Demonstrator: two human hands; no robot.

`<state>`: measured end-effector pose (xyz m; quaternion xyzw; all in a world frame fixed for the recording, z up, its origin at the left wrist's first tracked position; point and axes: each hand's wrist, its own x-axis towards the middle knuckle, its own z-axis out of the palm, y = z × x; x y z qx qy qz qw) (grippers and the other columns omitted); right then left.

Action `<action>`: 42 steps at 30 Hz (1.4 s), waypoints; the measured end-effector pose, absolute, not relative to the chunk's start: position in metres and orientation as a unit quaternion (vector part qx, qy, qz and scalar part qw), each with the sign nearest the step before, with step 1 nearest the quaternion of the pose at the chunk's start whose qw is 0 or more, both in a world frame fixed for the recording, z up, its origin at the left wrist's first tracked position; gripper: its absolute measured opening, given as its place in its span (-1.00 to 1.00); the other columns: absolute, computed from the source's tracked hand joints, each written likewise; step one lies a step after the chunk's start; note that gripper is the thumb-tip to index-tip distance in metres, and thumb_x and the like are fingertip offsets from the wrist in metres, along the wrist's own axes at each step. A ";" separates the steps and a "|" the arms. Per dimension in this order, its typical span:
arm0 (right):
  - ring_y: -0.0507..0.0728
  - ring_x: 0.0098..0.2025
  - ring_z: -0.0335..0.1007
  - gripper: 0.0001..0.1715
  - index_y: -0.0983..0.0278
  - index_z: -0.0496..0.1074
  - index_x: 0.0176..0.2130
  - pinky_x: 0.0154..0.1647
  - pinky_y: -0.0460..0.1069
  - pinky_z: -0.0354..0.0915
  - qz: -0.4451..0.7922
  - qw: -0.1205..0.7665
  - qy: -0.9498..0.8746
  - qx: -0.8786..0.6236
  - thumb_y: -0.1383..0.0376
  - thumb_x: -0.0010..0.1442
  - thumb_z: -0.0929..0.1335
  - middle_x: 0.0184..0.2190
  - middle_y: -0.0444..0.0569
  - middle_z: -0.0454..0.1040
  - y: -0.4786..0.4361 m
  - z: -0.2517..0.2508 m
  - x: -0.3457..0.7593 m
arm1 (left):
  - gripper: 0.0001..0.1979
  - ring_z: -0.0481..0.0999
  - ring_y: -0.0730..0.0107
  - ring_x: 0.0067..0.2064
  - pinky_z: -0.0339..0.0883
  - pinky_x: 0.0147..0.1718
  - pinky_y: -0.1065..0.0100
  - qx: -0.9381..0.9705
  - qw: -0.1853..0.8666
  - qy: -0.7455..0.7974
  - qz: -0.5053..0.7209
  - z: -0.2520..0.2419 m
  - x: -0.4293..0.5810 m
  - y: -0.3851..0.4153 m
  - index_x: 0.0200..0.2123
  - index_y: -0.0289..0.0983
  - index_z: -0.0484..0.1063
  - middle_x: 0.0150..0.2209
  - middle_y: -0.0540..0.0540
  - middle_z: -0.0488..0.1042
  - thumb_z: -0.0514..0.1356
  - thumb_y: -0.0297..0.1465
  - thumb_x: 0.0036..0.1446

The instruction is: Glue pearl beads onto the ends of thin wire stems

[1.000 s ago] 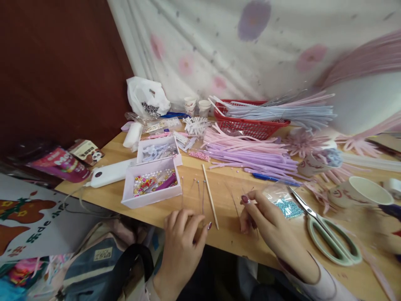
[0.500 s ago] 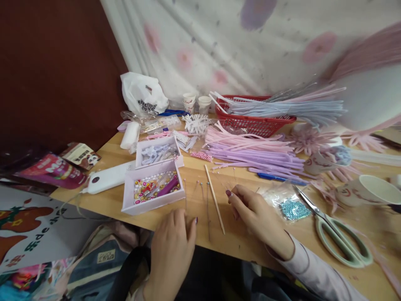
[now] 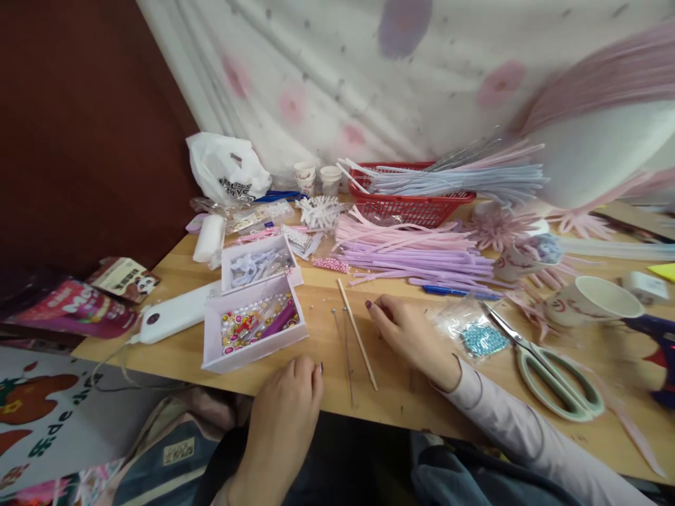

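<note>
My left hand [image 3: 287,411] rests at the table's front edge, closed, with its fingers curled under and the thumb against them; anything inside is hidden. My right hand [image 3: 408,337] lies on the table right of a thin wooden stick [image 3: 358,336]. Its fingers are bent inward and closed, and I cannot make out what they hold. Between the hands, long thin pins [image 3: 348,355] with small bead heads lie beside the stick. Left of them stands a white box [image 3: 253,355] of pearls, gold and pink beads and a purple tool.
Scissors [image 3: 553,372] and a bag of turquoise beads [image 3: 484,339] lie at right, near a paper cup [image 3: 593,301]. Pink and purple pipe cleaners [image 3: 411,263] spread behind, before a red basket [image 3: 411,209]. A second white box [image 3: 258,263] and a white power bank [image 3: 176,314] are at left.
The view has shifted a little, and most things appear further left. Fewer pins show between the hands. My right hand's fingers have curled in more; my left hand stays by the table edge.
</note>
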<state>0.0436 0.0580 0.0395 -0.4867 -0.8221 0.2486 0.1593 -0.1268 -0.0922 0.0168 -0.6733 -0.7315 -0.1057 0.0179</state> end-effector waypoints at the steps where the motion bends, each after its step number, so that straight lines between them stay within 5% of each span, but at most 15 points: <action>1: 0.11 -0.51 0.35 -0.58 0.18 0.19 -0.52 -0.46 -0.02 0.04 0.243 0.164 -0.822 -0.487 0.20 0.38 0.16 -0.58 -0.07 0.43 0.059 0.039 0.042 | -0.74 0.54 0.29 -0.47 0.24 -0.48 0.32 -0.668 0.011 -0.732 -0.130 0.017 -0.127 -0.094 -0.44 -0.17 0.27 -0.52 0.00 0.48 -0.02 -0.45 0.34; 11: 0.21 -0.36 0.43 -0.67 0.26 0.37 -0.28 -0.37 0.04 0.13 0.197 0.210 -0.809 -0.513 0.09 0.37 0.23 -0.35 0.11 0.54 0.049 0.046 0.047 | -0.76 0.42 0.44 -0.52 0.22 -0.50 0.43 -0.628 -0.119 -0.685 -0.350 0.027 -0.113 -0.103 -0.43 -0.18 0.23 -0.54 0.08 0.36 0.01 -0.41 0.34; 19: 0.19 -0.16 0.55 -0.44 0.27 0.43 -0.16 -0.08 0.09 0.36 0.689 0.318 -0.561 -0.331 -0.16 0.19 0.35 -0.29 0.06 0.62 0.027 0.064 0.054 | -0.69 0.37 0.40 -0.46 0.22 -0.43 0.39 -0.564 -0.348 -0.626 -0.411 0.039 -0.067 -0.077 -0.43 -0.19 0.27 -0.52 0.03 0.39 -0.01 -0.21 0.36; 24: 0.04 -0.52 0.40 -0.51 0.27 0.39 -0.34 -0.33 -0.01 0.31 0.661 0.393 -0.553 -0.320 -0.11 0.25 0.34 -0.63 -0.15 0.46 0.025 0.056 0.068 | -0.66 0.40 0.36 -0.40 0.21 -0.37 0.36 -0.604 -0.392 -0.596 -0.356 0.040 -0.054 -0.068 -0.45 -0.22 0.29 -0.47 -0.03 0.42 0.00 -0.20 0.34; 28: -0.03 -0.69 0.15 -0.46 0.27 0.36 -0.36 -0.56 -0.09 0.15 0.649 0.347 -0.589 -0.335 -0.14 0.28 0.27 -0.74 -0.27 0.27 0.021 0.056 0.088 | -0.65 0.36 0.40 -0.48 0.16 -0.46 0.39 -0.579 -0.362 -0.628 -0.374 0.055 -0.062 -0.060 -0.39 -0.21 0.32 -0.51 0.03 0.37 0.00 -0.14 0.35; 33: -0.08 -0.73 -0.01 -0.46 0.30 0.39 -0.36 -0.67 -0.12 -0.02 0.676 0.240 -0.636 -0.285 -0.10 0.31 0.26 -0.76 -0.32 0.15 0.007 0.059 0.108 | -0.68 0.41 0.44 -0.46 0.20 -0.40 0.42 -0.657 -0.349 -0.557 -0.369 0.082 -0.066 -0.032 -0.37 -0.20 0.27 -0.51 0.07 0.41 -0.02 -0.15 0.38; 42: -0.08 -0.72 -0.05 -0.51 0.33 0.45 -0.30 -0.69 -0.13 -0.06 0.691 0.221 -0.640 -0.252 0.02 0.39 0.21 -0.74 -0.33 0.11 -0.002 0.068 0.133 | -0.53 0.37 0.48 -0.50 0.18 -0.43 0.44 -0.726 -0.459 -0.438 -0.265 0.087 -0.058 -0.008 -0.52 -0.25 0.33 -0.59 0.05 0.44 -0.05 -0.17 0.40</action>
